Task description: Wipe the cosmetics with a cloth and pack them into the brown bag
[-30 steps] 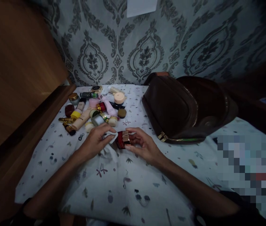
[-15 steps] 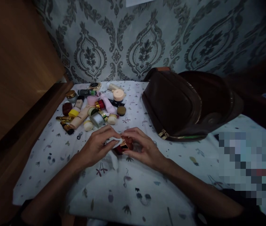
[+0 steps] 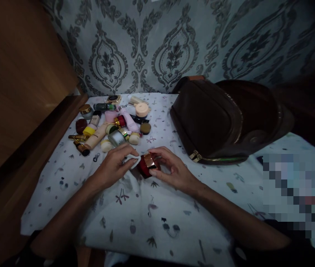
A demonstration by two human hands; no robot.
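Note:
Near the middle of the patterned white cloth, my right hand (image 3: pixel 171 167) grips a small red jar (image 3: pixel 146 165) with a shiny gold band, thumb in front and fingers behind. The jar is tilted. Just left of it, my left hand (image 3: pixel 118 163) pinches a white cloth (image 3: pixel 131 178) that hangs down to the table; a small gap separates it from the jar. Beyond my left hand lies a cluster of cosmetics, among them a frosted jar (image 3: pixel 116 138), a beige tube (image 3: pixel 96 136) and a lilac tube (image 3: pixel 129 120).
A dark brown bag (image 3: pixel 204 122) with a zipper stands at the back right. Patterned wallpaper rises behind the table (image 3: pixel 135 230). Brown wooden furniture (image 3: pixel 20 74) is on the left. A pixelated area covers the right edge.
My left hand and the white cloth have drawn slightly left, off the red jar. More of the jar and its gold band now shows in my right hand. The view has shifted a little.

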